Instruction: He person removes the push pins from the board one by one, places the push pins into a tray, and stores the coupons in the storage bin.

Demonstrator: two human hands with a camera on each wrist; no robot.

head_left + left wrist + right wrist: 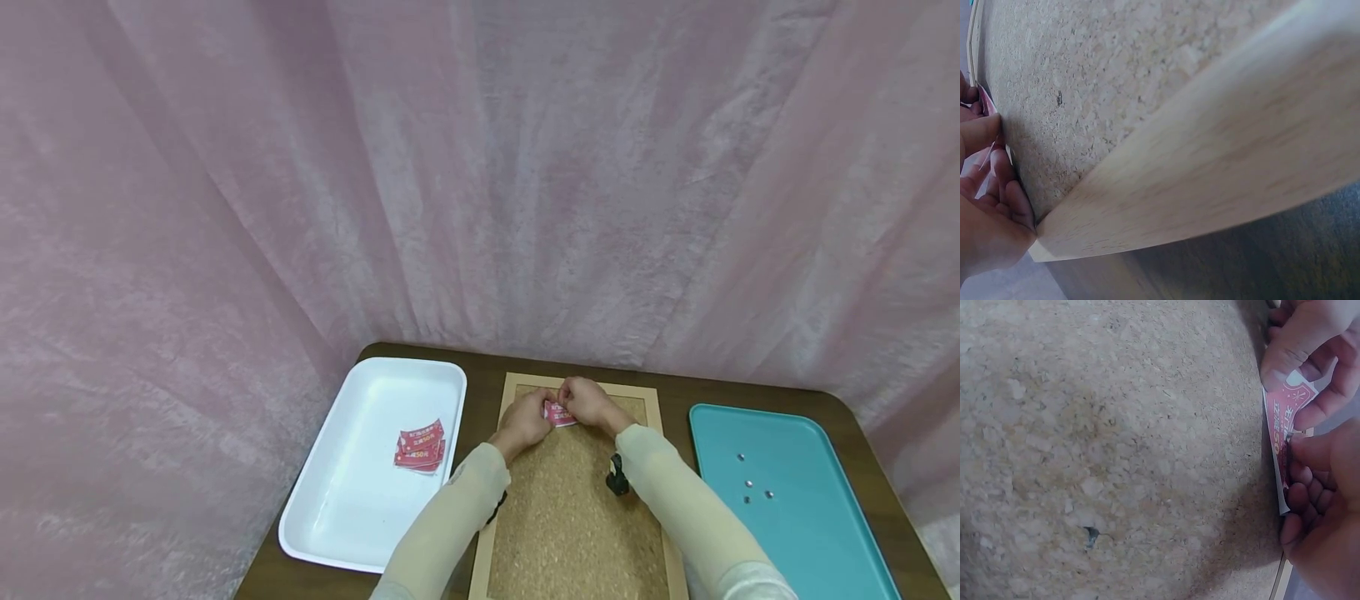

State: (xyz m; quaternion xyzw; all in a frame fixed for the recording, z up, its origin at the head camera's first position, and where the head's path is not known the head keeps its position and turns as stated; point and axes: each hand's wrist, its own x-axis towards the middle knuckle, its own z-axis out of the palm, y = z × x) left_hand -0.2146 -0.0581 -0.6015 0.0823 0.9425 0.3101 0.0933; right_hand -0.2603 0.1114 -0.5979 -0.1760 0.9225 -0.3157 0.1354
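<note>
A small red-and-white printed coupon (pixel 560 415) is at the upper part of a wood-framed cork board (pixel 581 517). My left hand (pixel 527 418) pinches its left end, thumb on the printed face and fingers behind, as the right wrist view shows. That end of the coupon (pixel 1285 412) bends up off the cork. At its upper right, my right hand (pixel 588 403) has curled fingers, with thumb and forefinger pinched together against the printed face. I cannot tell what small thing lies between those fingertips, which hide part of the coupon.
To the left, a white tray (pixel 352 500) holds several more red coupons (pixel 422 446), overlapping. On the right stands a teal tray (pixel 817 525) with several small shiny tacks (pixel 748 484). Both trays and the board are on a dark wooden table (pixel 480 367); a pink curtain (pixel 525 208) hangs behind.
</note>
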